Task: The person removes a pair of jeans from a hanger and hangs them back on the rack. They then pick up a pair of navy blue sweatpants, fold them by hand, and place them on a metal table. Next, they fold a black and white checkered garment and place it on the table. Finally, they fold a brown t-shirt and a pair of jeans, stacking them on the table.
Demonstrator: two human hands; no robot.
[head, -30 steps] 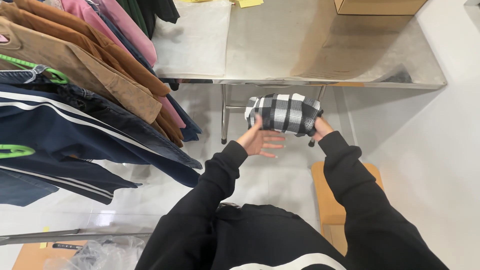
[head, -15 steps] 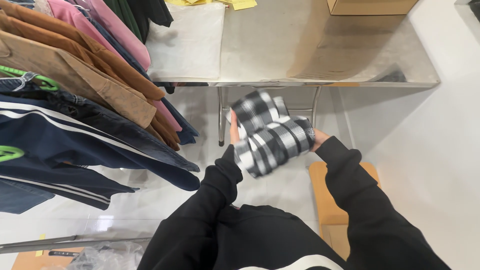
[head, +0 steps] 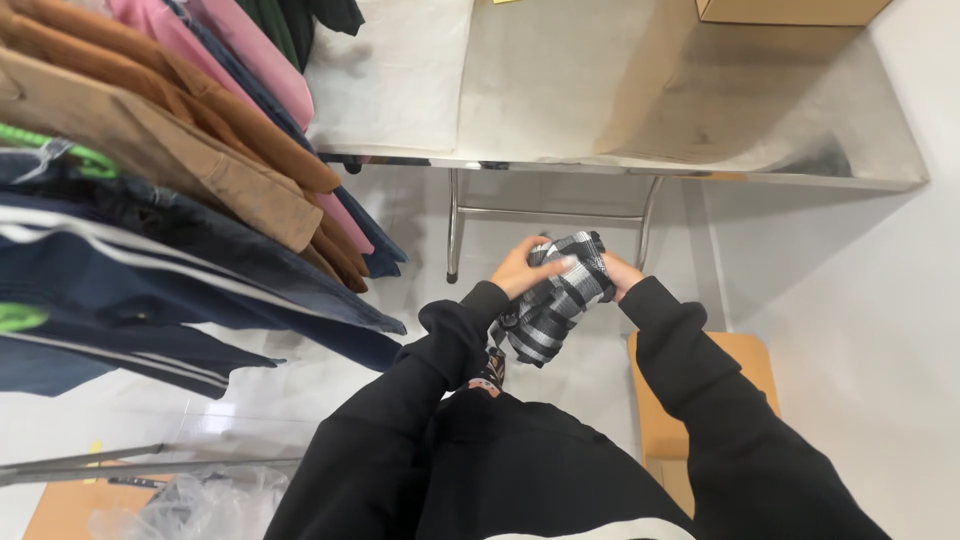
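The left hand (head: 525, 268) is closed around the upper left part of a black and white checked cloth (head: 555, 300), with its fingers lying over the top of the bundle. The right hand (head: 618, 275) grips the same cloth from the right side; only a small part of this hand shows, because the fabric covers its fingers. The cloth is bunched together between both hands and is held in the air in front of the person's body, below the edge of the table (head: 700, 100) and above the floor (head: 830, 300). Its lower part hangs down loosely toward the person's waist. Both arms wear black sleeves (head: 700, 370), and the person's top is also black with a white stripe low in the picture.

Just under the right arm stands a small wooden stool (head: 745, 365) with an orange-brown seat. Behind the hands, the metal legs and the crossbar (head: 545, 212) of the table are visible. The table has a shiny steel surface; a white sheet (head: 395, 80) lies on its left part, and a cardboard box (head: 790, 10) stands at its far right edge.

To the left of the person hangs a row of clothes: brown jackets (head: 170, 150), a pink garment (head: 250, 60), and dark blue pieces with white stripes (head: 150, 270). A green hanger (head: 70, 155) shows among them. In the lower left corner lies some clear plastic wrap (head: 190, 505).
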